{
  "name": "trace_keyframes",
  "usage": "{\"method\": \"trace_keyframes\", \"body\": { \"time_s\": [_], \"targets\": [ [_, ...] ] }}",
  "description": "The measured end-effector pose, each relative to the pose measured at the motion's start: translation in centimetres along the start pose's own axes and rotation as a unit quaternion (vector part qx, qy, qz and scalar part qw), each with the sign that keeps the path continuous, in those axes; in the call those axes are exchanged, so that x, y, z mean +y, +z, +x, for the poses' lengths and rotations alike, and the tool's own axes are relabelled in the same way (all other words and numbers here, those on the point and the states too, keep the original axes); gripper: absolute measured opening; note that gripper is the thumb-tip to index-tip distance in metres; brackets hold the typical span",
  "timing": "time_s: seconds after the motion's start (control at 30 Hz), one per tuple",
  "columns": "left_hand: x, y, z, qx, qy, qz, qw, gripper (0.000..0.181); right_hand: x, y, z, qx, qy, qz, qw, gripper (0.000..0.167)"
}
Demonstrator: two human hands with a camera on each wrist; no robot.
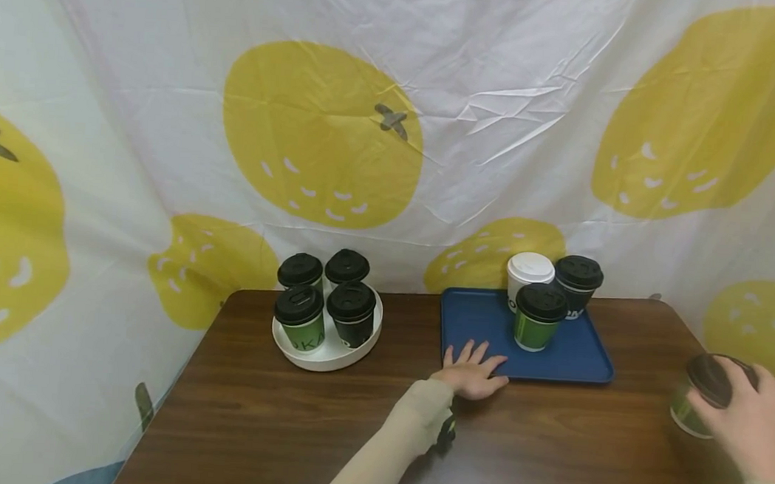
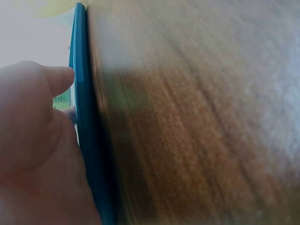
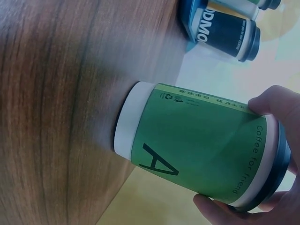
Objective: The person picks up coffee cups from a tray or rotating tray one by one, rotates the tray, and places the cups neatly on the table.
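Observation:
My right hand (image 1: 756,424) grips a green paper coffee cup (image 3: 197,145) with a black lid, thumb and fingers around it near the lid. The cup is upright at the table's right side; whether its base touches the wood I cannot tell. With fingers spread, my left hand (image 1: 472,377) lies at the near left corner of a blue tray (image 1: 475,329). In the left wrist view its thumb is against the tray's rim (image 2: 82,70). On the tray stand a white-lidded cup (image 1: 529,269), a dark cup (image 1: 578,283) and a green cup (image 1: 535,329), both black-lidded.
A round white tray (image 1: 327,364) holding several black-lidded cups stands on the left of the brown wooden table (image 1: 251,404). Behind the table hangs a white cloth (image 1: 491,71) with yellow fruit prints.

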State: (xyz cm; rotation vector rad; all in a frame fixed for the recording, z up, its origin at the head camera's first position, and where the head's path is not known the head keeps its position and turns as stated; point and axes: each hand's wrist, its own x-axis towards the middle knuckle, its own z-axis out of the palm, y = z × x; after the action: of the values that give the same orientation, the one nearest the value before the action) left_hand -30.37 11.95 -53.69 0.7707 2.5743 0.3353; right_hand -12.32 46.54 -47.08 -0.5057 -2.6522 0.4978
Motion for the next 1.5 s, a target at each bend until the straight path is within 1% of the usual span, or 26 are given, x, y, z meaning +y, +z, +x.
{"method": "trace_keyframes", "body": {
  "time_s": [0.13, 0.27, 0.47, 0.63, 0.67, 0.7, 0.73, 0.77, 0.8, 0.83, 0.9, 0.93, 1.0, 1.07, 1.17, 1.27, 1.33, 1.4, 1.5],
  "targets": [
    [-0.2, -0.1, 0.0, -0.001, -0.002, 0.002, 1.0, 0.057, 0.1, 0.2, 0.0, -0.002, 0.003, 0.0, 1.0, 0.077],
    [-0.3, -0.2, 0.0, 0.001, -0.002, 0.002, 1.0, 0.057, 0.0, 0.4, -0.1, 0.006, 0.007, 0.004, 0.9999, 0.086],
    [-0.4, -0.2, 0.0, 0.002, 0.0, 0.001, 1.0, 0.057, -0.3, 0.8, -0.2, 0.044, -0.012, 0.009, 0.9989, 0.09],
    [-0.4, -0.2, 0.0, 0.004, -0.005, 0.002, 1.0, 0.057, -0.9, 1.0, -0.4, 0.031, -0.004, 0.006, 0.9995, 0.101],
    [-0.4, -0.2, 0.0, 0.003, -0.005, 0.002, 1.0, 0.057, -1.1, 1.1, -0.5, 0.034, -0.005, 0.008, 0.9994, 0.103],
    [-0.4, -0.2, 0.0, 0.004, -0.005, 0.003, 1.0, 0.057, -1.4, 1.3, -0.7, 0.047, -0.014, 0.015, 0.9987, 0.103],
    [-0.4, -0.2, 0.1, 0.004, -0.006, 0.003, 1.0, 0.057, -1.8, 1.5, -0.7, 0.077, -0.029, 0.024, 0.9963, 0.104],
    [-0.4, -0.2, 0.0, 0.004, -0.007, 0.003, 1.0, 0.057, -2.3, 1.8, -0.7, 0.111, -0.046, 0.035, 0.9922, 0.104],
    [-0.4, -0.2, 0.0, 0.004, -0.007, 0.002, 1.0, 0.057, -2.8, 2.0, -0.7, 0.149, -0.069, 0.04, 0.9857, 0.102],
    [-0.4, -0.2, 0.0, 0.004, -0.007, 0.003, 1.0, 0.058, -3.3, 2.3, -0.7, 0.189, -0.094, 0.047, 0.9763, 0.1],
    [-0.4, -0.2, 0.1, 0.005, -0.007, 0.003, 1.0, 0.058, -4.5, 2.9, -0.4, 0.27, -0.142, 0.063, 0.9502, 0.096],
    [-0.4, -0.2, 0.1, 0.005, -0.007, 0.002, 1.0, 0.058, -5.1, 3.1, -0.2, 0.295, -0.159, 0.068, 0.9396, 0.094],
    [-0.4, -0.2, 0.1, 0.005, -0.007, 0.001, 1.0, 0.058, -6.2, 3.4, 0.1, 0.32, -0.181, 0.081, 0.9263, 0.081],
    [-0.3, -0.3, -0.1, 0.004, -0.007, 0.0, 1.0, 0.058, -7.3, 3.8, 0.4, 0.324, -0.19, 0.095, 0.9219, 0.076],
    [-0.2, -0.5, -0.3, 0.003, -0.007, -0.002, 1.0, 0.057, -8.7, 4.5, 0.7, 0.307, -0.196, 0.105, 0.9255, 0.073],
    [-0.1, -0.5, -0.4, 0.003, -0.007, -0.002, 1.0, 0.058, -10.0, 5.4, 1.0, 0.279, -0.209, 0.114, 0.9302, 0.073],
    [0.0, -0.5, -0.5, 0.006, -0.007, -0.003, 1.0, 0.057, -10.8, 6.2, 1.3, 0.255, -0.219, 0.122, 0.9337, 0.073],
    [0.1, -0.4, -0.6, 0.005, -0.005, -0.002, 1.0, 0.058, -11.5, 6.8, 1.5, 0.223, -0.226, 0.127, 0.9397, 0.071],
    [0.2, -0.3, -0.6, 0.005, -0.005, -0.003, 1.0, 0.057, -12.6, 7.7, 1.9, 0.175, -0.22, 0.122, 0.9518, 0.072]
  ]
}}
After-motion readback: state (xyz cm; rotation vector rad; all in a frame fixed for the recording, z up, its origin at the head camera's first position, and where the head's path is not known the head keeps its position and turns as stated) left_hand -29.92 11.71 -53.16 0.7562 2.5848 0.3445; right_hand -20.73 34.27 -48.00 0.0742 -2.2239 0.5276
